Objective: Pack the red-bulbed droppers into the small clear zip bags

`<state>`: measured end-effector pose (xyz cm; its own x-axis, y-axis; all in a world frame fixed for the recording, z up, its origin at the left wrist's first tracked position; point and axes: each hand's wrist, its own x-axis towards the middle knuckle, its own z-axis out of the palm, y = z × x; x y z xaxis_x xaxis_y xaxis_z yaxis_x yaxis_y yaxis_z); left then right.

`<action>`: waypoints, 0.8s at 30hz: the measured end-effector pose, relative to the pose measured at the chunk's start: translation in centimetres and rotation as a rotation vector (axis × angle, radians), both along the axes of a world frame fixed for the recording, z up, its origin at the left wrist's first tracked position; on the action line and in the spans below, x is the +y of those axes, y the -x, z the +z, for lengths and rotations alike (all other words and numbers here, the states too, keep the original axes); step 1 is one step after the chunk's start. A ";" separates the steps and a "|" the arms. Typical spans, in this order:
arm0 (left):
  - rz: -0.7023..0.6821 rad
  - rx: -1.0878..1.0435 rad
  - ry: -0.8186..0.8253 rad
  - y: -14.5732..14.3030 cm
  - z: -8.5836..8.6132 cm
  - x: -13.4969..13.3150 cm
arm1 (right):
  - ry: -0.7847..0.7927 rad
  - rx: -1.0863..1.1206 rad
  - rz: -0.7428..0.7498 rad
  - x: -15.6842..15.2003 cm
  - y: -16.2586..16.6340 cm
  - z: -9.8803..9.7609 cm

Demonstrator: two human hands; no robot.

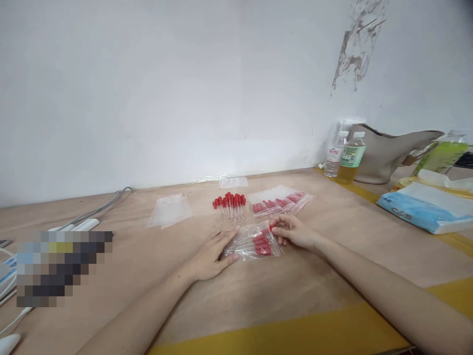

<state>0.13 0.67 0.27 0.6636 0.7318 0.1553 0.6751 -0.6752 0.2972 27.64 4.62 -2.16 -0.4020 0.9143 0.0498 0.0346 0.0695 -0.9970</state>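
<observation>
A clear zip bag [242, 249] lies flat on the table with several red-bulbed droppers [261, 244] inside, bulbs toward the right. My left hand [212, 254] grips the bag's left end, thumb on the near corner and fingers along the far one. At the bag's right end, my right hand [290, 230] pinches a dropper by its red bulb [272, 228]; its stem is hard to make out through the plastic. Just beyond, loose droppers [229, 201] lie in a row, bulbs away from me. Filled bags [283, 201] overlap to their right.
Flat zip bags [170, 211] lie left of the loose droppers, and another bag [232, 183] lies by the wall. Two bottles [351, 160], a grey container [377, 155] and a blue tissue pack [414, 209] stand at right. Cables [107, 202] and a blurred patch are at left.
</observation>
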 end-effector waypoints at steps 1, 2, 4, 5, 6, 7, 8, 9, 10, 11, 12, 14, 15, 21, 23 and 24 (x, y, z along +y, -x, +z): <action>-0.002 0.001 -0.002 0.0 0.0 0.0 | 0.002 -0.004 0.004 0.0 0.2 0.0; -0.004 0.001 -0.006 0.0 0.0 0.0 | 0.006 -0.014 -0.005 0.1 0.5 0.0; -0.007 0.002 -0.013 -0.1 -0.1 0.0 | 0.014 -0.047 -0.066 0.1 1.2 0.0; -0.008 0.003 -0.015 -0.1 -0.1 0.0 | 0.016 -0.064 -0.110 0.1 1.6 0.0; -0.009 0.005 -0.013 -0.1 -0.1 0.0 | 0.016 -0.078 -0.154 0.1 1.9 -0.1; -0.008 0.006 -0.011 -0.1 -0.1 0.0 | 0.013 -0.088 -0.199 0.1 2.2 -0.2; -0.005 0.006 -0.009 -0.1 0.0 0.0 | 0.008 -0.099 -0.242 0.2 2.4 -0.3; -0.001 0.006 -0.007 -0.1 0.0 -0.1 | -0.003 -0.112 -0.284 0.2 2.5 -0.4; 0.002 0.005 -0.006 -0.1 0.0 -0.1 | -0.021 -0.124 -0.324 0.3 2.7 -0.6; 0.004 0.005 -0.004 -0.1 0.1 -0.1 | -0.047 -0.133 -0.359 0.4 2.7 -0.7; 0.004 0.003 -0.004 -0.2 0.1 -0.1 | -0.080 -0.139 -0.378 0.4 2.8 -0.9; -0.004 -0.004 -0.004 -0.2 0.1 -0.2 | -0.148 -0.143 -0.357 0.6 2.8 -1.2; -0.007 -0.010 -0.006 -0.2 0.1 -0.2 | -0.172 -0.141 -0.318 0.7 2.8 -1.3; 0.009 0.006 -0.009 -0.2 0.1 -0.2 | -0.113 -0.127 -0.148 0.6 2.1 -0.4; 0.014 0.025 -0.006 -0.1 0.1 -0.1 | -0.021 -0.150 -0.259 0.4 1.8 0.1; 0.014 0.033 -0.004 -0.1 0.1 -0.1 | 0.012 -0.158 -0.293 0.3 1.8 0.3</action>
<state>0.25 0.60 0.35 0.6581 0.7405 0.1363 0.6939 -0.6668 0.2720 25.81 4.92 -1.90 -0.1233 0.9924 -0.0039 0.2060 0.0218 -0.9783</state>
